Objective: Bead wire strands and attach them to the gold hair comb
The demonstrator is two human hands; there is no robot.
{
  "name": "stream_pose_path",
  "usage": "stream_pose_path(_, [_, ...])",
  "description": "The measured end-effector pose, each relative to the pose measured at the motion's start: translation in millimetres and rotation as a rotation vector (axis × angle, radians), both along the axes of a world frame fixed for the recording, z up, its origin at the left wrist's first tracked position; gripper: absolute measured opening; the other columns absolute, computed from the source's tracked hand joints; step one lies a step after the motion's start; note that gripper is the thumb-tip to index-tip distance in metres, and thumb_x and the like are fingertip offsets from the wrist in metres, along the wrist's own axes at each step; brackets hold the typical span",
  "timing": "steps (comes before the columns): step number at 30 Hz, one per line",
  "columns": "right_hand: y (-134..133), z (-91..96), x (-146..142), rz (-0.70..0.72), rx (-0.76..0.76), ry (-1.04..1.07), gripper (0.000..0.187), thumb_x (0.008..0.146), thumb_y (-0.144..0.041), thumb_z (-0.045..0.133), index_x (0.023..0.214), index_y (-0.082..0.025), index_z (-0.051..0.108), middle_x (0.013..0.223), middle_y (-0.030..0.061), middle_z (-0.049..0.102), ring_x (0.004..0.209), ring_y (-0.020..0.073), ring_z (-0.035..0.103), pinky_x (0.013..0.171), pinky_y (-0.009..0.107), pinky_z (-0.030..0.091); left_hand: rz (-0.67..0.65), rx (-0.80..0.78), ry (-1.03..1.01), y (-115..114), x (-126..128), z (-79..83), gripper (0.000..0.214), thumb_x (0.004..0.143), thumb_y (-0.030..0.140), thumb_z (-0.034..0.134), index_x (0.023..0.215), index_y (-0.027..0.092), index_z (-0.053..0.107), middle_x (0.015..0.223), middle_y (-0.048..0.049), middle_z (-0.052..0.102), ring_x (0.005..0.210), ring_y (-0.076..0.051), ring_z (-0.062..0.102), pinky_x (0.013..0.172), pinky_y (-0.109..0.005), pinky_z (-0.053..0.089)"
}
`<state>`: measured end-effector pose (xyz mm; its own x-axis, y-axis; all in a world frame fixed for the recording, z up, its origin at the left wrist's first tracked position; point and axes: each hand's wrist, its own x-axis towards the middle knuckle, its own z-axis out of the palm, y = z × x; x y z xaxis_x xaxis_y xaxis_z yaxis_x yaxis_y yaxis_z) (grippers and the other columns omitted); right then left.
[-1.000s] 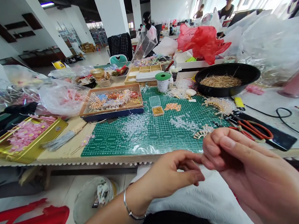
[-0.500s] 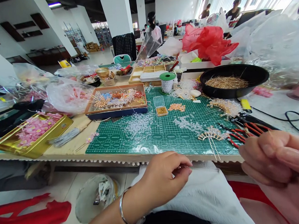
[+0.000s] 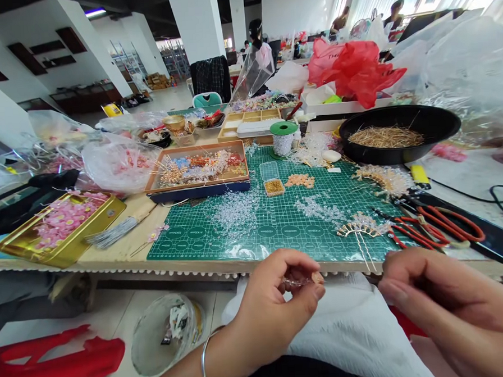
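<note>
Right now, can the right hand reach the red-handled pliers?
Probably yes: the right hand sits just in front of the table edge, near the red-handled pliers, with nothing between them. The fan-shaped beaded hairpin lies beside their tips, so it needs avoiding.

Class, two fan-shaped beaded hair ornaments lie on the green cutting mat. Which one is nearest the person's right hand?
The front one, with two long pins, just past the right hand. The other lies farther back, by the black bowl.
</note>
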<state>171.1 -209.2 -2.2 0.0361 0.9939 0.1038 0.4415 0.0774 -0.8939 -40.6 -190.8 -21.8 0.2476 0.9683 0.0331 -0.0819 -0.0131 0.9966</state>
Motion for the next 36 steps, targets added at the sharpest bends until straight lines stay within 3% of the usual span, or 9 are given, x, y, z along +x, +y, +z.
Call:
stream_pose_path(6, [2.0,3.6,-14.7,0.254,0.289,-0.193,0.009,0.093,-0.028,0.062,0.084,-0.029,0.063,0.073,-0.0003,0.061,0.063,0.0175,0.058,0.055,0.028,0.046,-0.036,0.003,0.015,-4.3,-0.8,3.6,0.012,0.083,0.022,0.069,0.090,0.018,0.060,0.087,-0.0037,0.065,0.077,-0.013,0.058,0.072,-0.027,0.048])
stream_pose_path(11, [10.0,9.7,-24.8,0.317,0.455,-0.227,0.011,0.091,-0.019,0.061,0.084,-0.027,0.062,0.071,-0.0002,0.062,0.062,0.0155,0.059,0.052,0.026,0.048,-0.040,-0.003,0.063,-6.3,-2.4,5.2,0.015,0.081,0.026,0.070,0.089,0.018,0.060,0.085,-0.0042,0.061,0.076,-0.016,0.059,0.071,-0.030,0.049])
stream_pose_path(20, [11.4,4.6,-27.5,0.335,0.438,-0.220,0.011,0.091,-0.018,0.061,0.083,-0.026,0.062,0.068,-0.0010,0.062,0.059,0.0140,0.060,0.051,0.024,0.050,-0.067,0.050,0.077,-6.6,-4.4,7.3,0.013,0.081,0.022,0.070,0.088,0.018,0.059,0.085,-0.0054,0.062,0.077,-0.016,0.061,0.069,-0.029,0.050])
stream_pose_path(28, [10.8,-3.0,-25.6,0.377,0.359,-0.181,0.013,0.095,-0.021,0.058,0.084,-0.026,0.061,0.071,-0.0010,0.060,0.063,0.0142,0.058,0.055,0.025,0.047,-0.054,0.221,0.164,-7.3,-6.4,6.0,0.009,0.082,0.018,0.069,0.089,0.017,0.063,0.083,-0.0053,0.065,0.075,-0.016,0.063,0.066,-0.027,0.051])
stream_pose_path(36, [12.8,1.6,-24.3,0.449,0.397,-0.295,0.010,0.096,-0.021,0.055,0.087,-0.025,0.056,0.073,0.0002,0.060,0.066,0.0151,0.060,0.054,0.023,0.051,-0.071,0.414,0.272,-5.7,-6.6,6.9,0.009,0.084,0.016,0.068,0.092,0.018,0.064,0.082,-0.0047,0.070,0.073,-0.015,0.065,0.064,-0.025,0.050])
